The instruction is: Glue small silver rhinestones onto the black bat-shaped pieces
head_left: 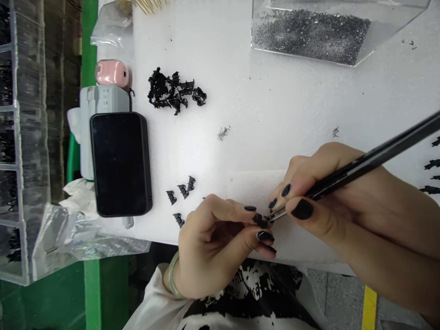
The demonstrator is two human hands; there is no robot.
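Pinching a small black part (261, 221) between thumb and forefinger, the left hand (220, 243) holds it just off the near edge of the counter (275, 114), apparently to present it to the tweezers (360, 167). The right hand (330, 197) has its fingers (299, 181) closed pen-fashion round the tweezers, whose tip meets the part; the grip suits fine work. Loose parts (182, 190) lie just left of the left fingers. A pile (175, 94) and a tray of dark grains (309, 34) sit well beyond them.

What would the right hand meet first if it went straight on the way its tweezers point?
Probably the small black part pinched by the left hand; the tweezers in the right hand seem almost on it.
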